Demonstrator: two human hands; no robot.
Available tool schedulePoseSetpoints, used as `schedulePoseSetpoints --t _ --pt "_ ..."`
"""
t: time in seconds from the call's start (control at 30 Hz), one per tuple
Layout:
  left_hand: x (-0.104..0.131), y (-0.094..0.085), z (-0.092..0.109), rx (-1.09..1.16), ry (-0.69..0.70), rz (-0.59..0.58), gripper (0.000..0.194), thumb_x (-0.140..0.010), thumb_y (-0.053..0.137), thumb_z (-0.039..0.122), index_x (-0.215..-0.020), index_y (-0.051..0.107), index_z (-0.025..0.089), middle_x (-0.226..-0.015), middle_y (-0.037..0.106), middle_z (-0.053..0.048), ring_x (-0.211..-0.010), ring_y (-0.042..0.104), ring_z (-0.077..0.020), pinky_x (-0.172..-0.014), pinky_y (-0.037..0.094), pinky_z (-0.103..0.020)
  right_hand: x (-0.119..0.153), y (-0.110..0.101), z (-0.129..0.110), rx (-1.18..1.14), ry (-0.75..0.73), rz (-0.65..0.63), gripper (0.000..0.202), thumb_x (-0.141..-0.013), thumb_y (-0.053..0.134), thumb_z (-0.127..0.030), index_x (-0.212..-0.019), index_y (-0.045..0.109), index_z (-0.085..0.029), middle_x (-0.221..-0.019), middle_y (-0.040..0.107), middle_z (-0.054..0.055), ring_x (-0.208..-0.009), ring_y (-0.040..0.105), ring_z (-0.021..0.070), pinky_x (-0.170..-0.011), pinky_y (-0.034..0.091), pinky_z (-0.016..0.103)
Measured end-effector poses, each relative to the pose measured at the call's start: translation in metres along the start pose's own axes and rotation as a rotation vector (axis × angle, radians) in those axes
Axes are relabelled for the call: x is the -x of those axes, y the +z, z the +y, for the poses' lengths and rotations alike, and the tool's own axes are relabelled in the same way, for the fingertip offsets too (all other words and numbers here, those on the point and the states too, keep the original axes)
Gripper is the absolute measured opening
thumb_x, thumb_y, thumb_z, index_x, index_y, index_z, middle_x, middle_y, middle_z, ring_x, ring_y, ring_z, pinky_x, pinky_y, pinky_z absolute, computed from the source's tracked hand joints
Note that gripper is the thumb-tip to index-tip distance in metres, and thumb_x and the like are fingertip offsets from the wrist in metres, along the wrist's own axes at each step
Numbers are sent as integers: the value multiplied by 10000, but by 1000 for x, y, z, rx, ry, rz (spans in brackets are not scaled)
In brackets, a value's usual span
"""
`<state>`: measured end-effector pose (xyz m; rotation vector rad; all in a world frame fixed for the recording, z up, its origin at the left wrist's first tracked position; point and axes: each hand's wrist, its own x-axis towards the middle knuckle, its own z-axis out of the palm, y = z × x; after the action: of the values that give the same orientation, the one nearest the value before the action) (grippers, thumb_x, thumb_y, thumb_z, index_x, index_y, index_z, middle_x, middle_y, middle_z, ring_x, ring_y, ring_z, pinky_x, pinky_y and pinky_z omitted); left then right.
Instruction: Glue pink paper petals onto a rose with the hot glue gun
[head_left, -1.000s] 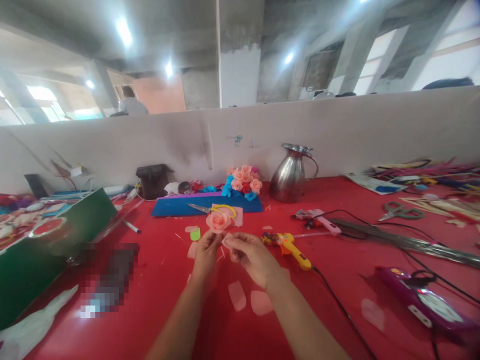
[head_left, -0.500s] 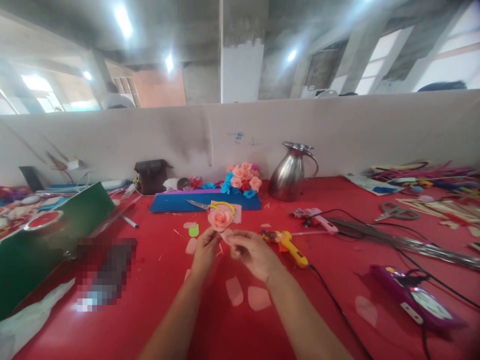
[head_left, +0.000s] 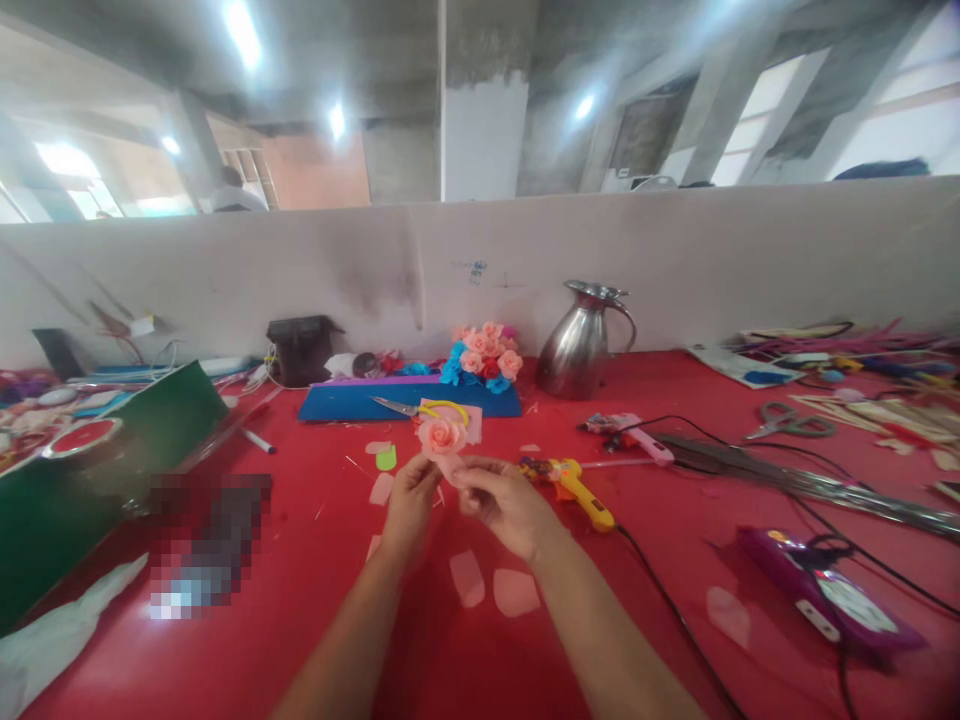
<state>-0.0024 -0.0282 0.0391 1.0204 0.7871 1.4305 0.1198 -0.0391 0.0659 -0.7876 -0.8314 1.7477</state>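
A pink paper rose is held up over the red table, its open face toward me. My left hand pinches it from below on the left side. Between the thumb and fingers of my right hand is a pink petal, which touches the underside of the rose. Loose pink petals lie on the table below and beside my hands. Behind the rose are yellow-handled scissors and a pink paper piece. A yellow glue gun rests just right of my right hand.
A bunch of pink and blue flowers sits by a blue board. Beside it stands a steel jug. To the right are a pink glue gun, grey scissors and a purple power strip with cables. A green board leans left.
The right fingers have shifted slightly against the petal, which now sits closer under the rose. The view has tilted very slightly.
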Motion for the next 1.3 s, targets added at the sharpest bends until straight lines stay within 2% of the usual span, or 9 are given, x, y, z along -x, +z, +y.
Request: schedulePoseSetpoints --t 0.2,0.63,0.8,0.93,1.13,1.3 --pt "1 0 1 -26 3 -8 199 -711 623 249 -877 693 167 -805 695 -22 -736 603 -143 -722 443 -238 0 2 -1 1 -1 -8 78 -602 734 -160 -659 684 -141 -486 508 -40 -450 407 38 -438 278 187" --pt "-1 -1 0 -102 15 -2 232 -724 602 258 -918 691 166 -879 706 -42 -861 614 -180 -808 436 -268 -3 3 -8 34 24 17 110 -578 729 -159 -666 675 -120 -502 517 -30 -458 416 39 -431 267 178" --pt "-2 -3 -3 -119 58 -22 240 -732 586 244 -935 682 160 -892 703 -50 -882 610 -184 -846 422 -286 -2 8 -22 91 116 62 91 -550 691 -147 -616 637 -116 -473 505 -35 -412 386 32 -409 264 172" --pt "-4 -4 -6 -138 98 -39 244 -739 583 256 -939 677 151 -895 698 -59 -871 606 -189 -818 432 -285 -1 9 -34 145 206 79 61 -594 630 -153 -570 582 -122 -473 503 -30 -414 405 37 -411 294 159" --pt "-5 -6 -7 -200 142 -48 224 -745 583 301 -865 688 144 -771 685 -37 -778 591 -174 -744 440 -265 0 11 -46 240 300 124 82 -643 603 -168 -578 582 -122 -476 546 2 -407 425 47 -402 314 156" --pt "-5 -8 -9 -232 121 -22 210 -727 599 308 -824 689 145 -646 631 -17 -729 566 -170 -675 438 -247 3 13 -55 272 286 106 88 -663 599 -187 -612 605 -116 -476 559 7 -401 430 49 -398 319 153"
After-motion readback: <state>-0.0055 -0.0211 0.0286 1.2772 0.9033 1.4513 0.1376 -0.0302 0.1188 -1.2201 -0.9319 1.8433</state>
